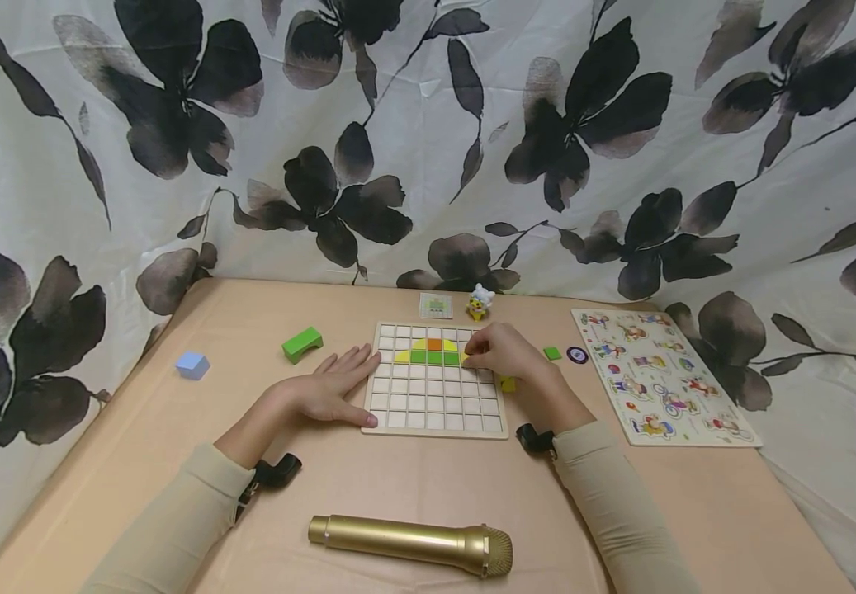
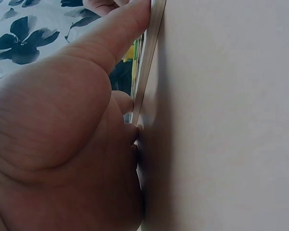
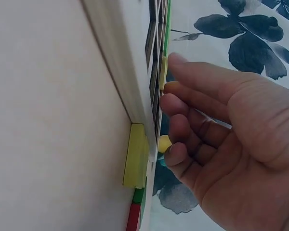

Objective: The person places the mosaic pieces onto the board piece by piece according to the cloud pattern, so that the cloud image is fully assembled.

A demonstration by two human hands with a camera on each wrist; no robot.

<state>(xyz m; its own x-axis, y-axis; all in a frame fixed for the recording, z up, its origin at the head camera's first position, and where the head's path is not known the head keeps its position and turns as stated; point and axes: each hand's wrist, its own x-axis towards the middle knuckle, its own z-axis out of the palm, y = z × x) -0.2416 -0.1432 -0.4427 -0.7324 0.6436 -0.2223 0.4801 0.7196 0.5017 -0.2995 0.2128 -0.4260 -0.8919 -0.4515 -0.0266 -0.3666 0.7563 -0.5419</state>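
Observation:
A white grid board lies mid-table, with green tiles, an orange tile and yellow tiles set in its upper cells. My left hand rests flat at the board's left edge, fingers spread, thumb touching the lower left corner. My right hand is over the board's right side, its thumb and index fingertips at a small yellow tile in the grid. The other fingers curl inward. In the left wrist view, the left palm hides most of the board.
A yellow block touches the board's right edge. Beyond are a green tile, a round dark token and a picture board. A green block and blue block lie left. A pattern card, figurine and gold microphone lie around.

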